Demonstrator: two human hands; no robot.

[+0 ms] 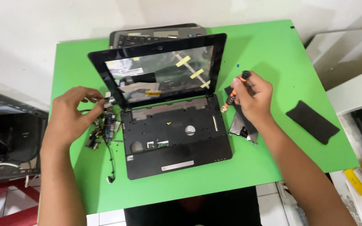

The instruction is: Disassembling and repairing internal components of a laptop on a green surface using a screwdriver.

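Note:
A small black laptop (177,138) lies open on the green table (273,54), its keyboard removed and its screen frame (160,67) empty, with yellow tape strips inside. My right hand (252,96) grips an orange-and-black screwdriver (235,92), tip pointing down at the laptop's right hinge. My left hand (70,113) pinches a small metal part at the left hinge, above a pile of small circuit boards and wires (103,129).
A metal drive bracket (244,129) lies under my right wrist. A black foam pad (313,121) sits at the right. A second laptop (156,35) lies behind the screen. A black cable (112,163) trails toward the front edge. Clutter flanks both table sides.

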